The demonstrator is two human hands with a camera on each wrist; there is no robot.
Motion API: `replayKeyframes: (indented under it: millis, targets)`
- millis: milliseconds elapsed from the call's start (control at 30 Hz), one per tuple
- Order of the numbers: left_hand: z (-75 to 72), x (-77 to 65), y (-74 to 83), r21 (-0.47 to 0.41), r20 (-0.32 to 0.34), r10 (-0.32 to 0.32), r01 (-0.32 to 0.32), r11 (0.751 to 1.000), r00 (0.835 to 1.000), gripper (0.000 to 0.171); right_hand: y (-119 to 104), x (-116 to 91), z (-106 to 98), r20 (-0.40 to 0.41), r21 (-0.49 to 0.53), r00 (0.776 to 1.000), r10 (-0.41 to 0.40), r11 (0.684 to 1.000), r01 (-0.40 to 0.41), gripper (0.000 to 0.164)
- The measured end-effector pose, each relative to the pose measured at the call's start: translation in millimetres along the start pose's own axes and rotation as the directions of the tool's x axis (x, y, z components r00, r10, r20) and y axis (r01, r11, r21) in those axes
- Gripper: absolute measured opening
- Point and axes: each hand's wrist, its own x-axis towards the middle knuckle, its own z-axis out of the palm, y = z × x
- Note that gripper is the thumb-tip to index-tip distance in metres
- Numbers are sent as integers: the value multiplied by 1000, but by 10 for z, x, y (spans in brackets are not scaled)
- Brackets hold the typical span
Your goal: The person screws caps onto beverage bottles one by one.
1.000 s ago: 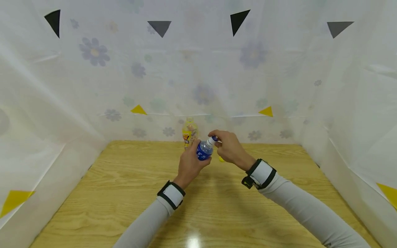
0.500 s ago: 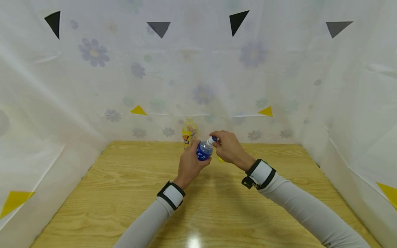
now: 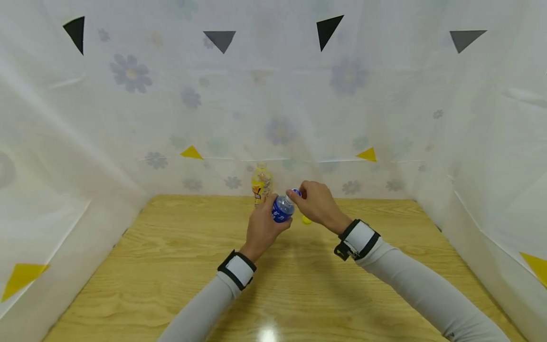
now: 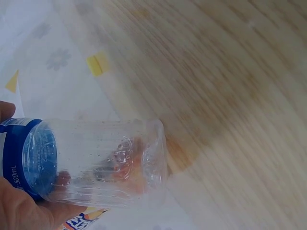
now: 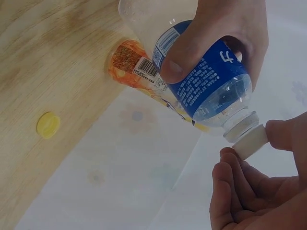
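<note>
Around the blue label of a clear plastic bottle (image 3: pixel 283 209), my left hand (image 3: pixel 261 228) keeps its grip, holding it tilted above the table with the neck to the upper right. The left wrist view shows the bottle's clear lower part (image 4: pixel 103 160), with droplets inside. My right hand (image 3: pixel 319 204) pinches the bottle cap (image 5: pixel 252 142) between thumb and fingers. The cap has a white side and a blue top, and sits at the bottle's mouth; whether its thread is engaged I cannot tell. Behind the left hand stands a second bottle (image 3: pixel 261 181) with a yellow-orange label and an uncapped neck.
A yellow cap (image 5: pixel 48 125) lies on the wooden table (image 3: pixel 179 256), below the right hand in the head view. White flower-patterned sheeting (image 3: pixel 278 104) encloses the table's back and sides.
My right hand's fingers have turned about the cap, the thumb now lying across it toward the left. The left hand and bottle have hardly moved.
</note>
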Motion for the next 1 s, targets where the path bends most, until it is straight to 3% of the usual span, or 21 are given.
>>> replayKeyframes:
  millis: [567, 867, 1000]
  targets:
    - [25, 14, 13, 3, 1, -2, 2, 1000, 1000, 70, 23, 1, 0, -16, -28, 1000, -5, 1000, 5, 37]
    - [12, 1, 7, -9, 21, -19, 19, 1000, 1000, 69, -52, -49, -28, 67, -1, 994, 85, 996, -85, 66]
    - [18, 10, 8, 3, 21, -28, 28, 1000, 999, 70, -76, -61, -46, 59, -4, 998, 37, 999, -37, 64]
